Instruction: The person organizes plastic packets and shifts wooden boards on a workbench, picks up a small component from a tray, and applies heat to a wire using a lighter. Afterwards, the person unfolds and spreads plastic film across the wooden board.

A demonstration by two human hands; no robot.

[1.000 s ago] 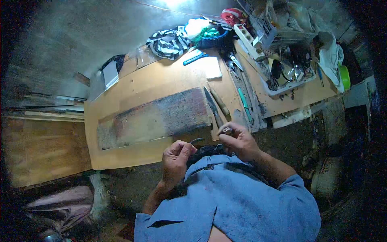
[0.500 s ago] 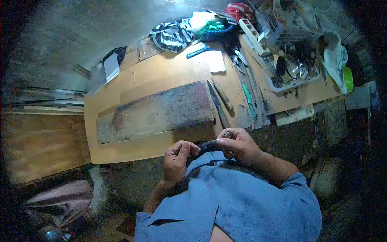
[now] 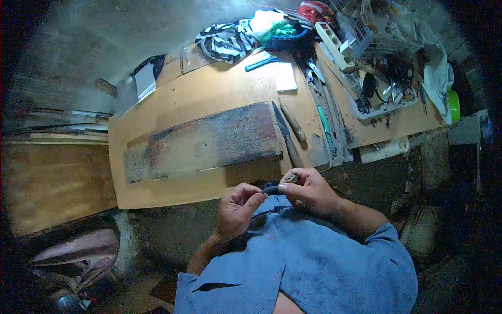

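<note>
Right hand pinches dark strip; long axis runs sideways.

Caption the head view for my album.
A dark curved strip between bare left hand and bare right hand, before a tan wooden table.

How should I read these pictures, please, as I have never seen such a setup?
There is no machine here: one camera worn on a person's head looks forward and down at their own bare hands, and it took every picture. The left hand and right hand are close together before the blue shirt, with a dark cord-like piece pinched between them. The right hand's grip also holds a small metal-looking piece, too small to identify. Beyond, on the table, lie a long stained board, a knife, a blue tool and a white pad. To the right, a plastic tray holds jumbled odds and ends.
</note>
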